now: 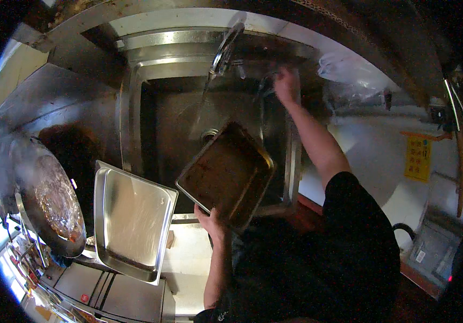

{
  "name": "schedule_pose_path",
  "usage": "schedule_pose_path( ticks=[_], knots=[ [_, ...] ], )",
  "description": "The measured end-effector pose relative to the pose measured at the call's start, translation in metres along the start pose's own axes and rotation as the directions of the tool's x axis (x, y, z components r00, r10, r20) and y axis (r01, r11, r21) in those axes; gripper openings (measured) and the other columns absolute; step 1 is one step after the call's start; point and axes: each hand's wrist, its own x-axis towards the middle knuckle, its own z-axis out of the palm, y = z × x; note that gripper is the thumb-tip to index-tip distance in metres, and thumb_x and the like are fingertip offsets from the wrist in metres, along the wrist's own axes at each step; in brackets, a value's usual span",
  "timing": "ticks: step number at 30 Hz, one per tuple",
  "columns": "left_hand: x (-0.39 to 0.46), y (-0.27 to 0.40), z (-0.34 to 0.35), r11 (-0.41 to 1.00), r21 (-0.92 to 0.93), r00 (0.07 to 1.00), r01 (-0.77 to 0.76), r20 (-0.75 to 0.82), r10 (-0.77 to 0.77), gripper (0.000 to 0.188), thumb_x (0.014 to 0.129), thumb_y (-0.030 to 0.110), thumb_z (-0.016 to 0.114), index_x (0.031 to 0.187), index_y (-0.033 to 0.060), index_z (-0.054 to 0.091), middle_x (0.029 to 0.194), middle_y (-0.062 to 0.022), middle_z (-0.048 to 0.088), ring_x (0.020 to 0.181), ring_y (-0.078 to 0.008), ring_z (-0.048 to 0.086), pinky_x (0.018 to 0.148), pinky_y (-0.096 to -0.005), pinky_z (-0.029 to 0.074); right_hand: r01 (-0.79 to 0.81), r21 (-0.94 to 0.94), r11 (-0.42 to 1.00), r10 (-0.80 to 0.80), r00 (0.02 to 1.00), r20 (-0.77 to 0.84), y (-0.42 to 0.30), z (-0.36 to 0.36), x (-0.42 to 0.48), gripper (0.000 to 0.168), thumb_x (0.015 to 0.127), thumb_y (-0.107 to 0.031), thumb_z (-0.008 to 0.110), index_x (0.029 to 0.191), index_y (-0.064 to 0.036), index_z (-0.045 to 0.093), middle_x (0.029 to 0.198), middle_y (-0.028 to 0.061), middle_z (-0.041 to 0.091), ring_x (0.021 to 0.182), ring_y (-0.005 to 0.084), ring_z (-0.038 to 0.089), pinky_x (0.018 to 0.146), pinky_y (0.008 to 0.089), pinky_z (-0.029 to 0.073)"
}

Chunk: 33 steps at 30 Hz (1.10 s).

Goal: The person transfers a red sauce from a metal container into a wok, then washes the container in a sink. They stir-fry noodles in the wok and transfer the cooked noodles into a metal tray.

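My left hand (213, 221) grips the near rim of a rectangular metal pan (231, 173), whose surface looks dark brown and stained. The pan is tilted over the stainless steel sink (175, 121), partly covering the drain (208, 136). My right hand (287, 85) is raised at the sink's far right corner, with its fingers bent and blurred. A faint clear streak runs down below it; whether the hand holds anything is unclear. Water falls from the chrome faucet (223, 50) at the back into the basin.
A cleaner, shiny steel pan (134, 222) stands left of the sink's near corner. Farther left is a large wok (56, 198) with a wet, shiny inside. A clear plastic bag (348, 70) lies at the back right. A yellow sign (417, 158) with writing is at the right.
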Motion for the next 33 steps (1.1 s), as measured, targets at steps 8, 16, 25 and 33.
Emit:
schedule_pose_path(
  ticks=[8, 16, 25, 33],
  knots=[
    [-0.004, 0.004, -0.005, 1.000, 0.005, 1.000, 0.011, 0.022, -0.011, 0.076, 0.080, 0.010, 0.064, 0.148, -0.0059, 0.034, 0.136, -0.0185, 0.052, 0.119, -0.0290, 0.053, 0.106, -0.0383, 0.042, 0.191, -0.124, 0.974, -0.193, 0.981, -0.004, -0.011, 0.055, 0.003, 0.025, 0.087, -0.013, 0.069, 0.111, -0.005, 0.072, 0.108, 0.0185, 0.069, 0.101, 0.0398, 0.066, 0.086, 0.0470, 0.054],
    [0.001, 0.003, -0.007, 1.000, -0.014, 0.999, 0.000, 0.042, 0.001, 0.074, 0.078, 0.006, 0.062, 0.146, -0.0047, 0.036, 0.134, -0.0177, 0.053, 0.119, -0.0285, 0.053, 0.107, -0.0385, 0.041, 0.103, 0.278, 0.955, -0.093, 0.994, -0.050, 0.040, -0.018, 0.032, 0.036, 0.089, -0.006, 0.064, 0.124, -0.014, 0.072, 0.119, 0.0142, 0.069, 0.102, 0.0332, 0.069, 0.087, 0.0409, 0.054],
    [0.004, -0.004, -0.008, 1.000, -0.025, 1.000, 0.007, 0.029, -0.006, 0.075, 0.079, 0.011, 0.064, 0.147, -0.0047, 0.036, 0.136, -0.0179, 0.052, 0.119, -0.0282, 0.053, 0.107, -0.0387, 0.042, 0.435, -0.056, 0.899, -0.385, 0.843, 0.375, 0.132, -0.053, -0.092, 0.036, 0.089, -0.002, 0.061, 0.122, -0.011, 0.073, 0.134, 0.0147, 0.064, 0.117, 0.0341, 0.064, 0.097, 0.0420, 0.054],
    [-0.001, 0.004, -0.012, 0.985, -0.172, 0.996, -0.002, 0.087, 0.017, 0.080, 0.079, 0.012, 0.068, 0.149, -0.0030, 0.034, 0.138, -0.0177, 0.051, 0.120, -0.0295, 0.053, 0.107, -0.0410, 0.042, 0.175, 0.139, 0.975, -0.204, 0.951, 0.234, 0.122, -0.079, -0.071, 0.038, 0.089, -0.005, 0.063, 0.126, -0.010, 0.070, 0.130, 0.0171, 0.066, 0.113, 0.0350, 0.066, 0.096, 0.0421, 0.054]
  ],
)
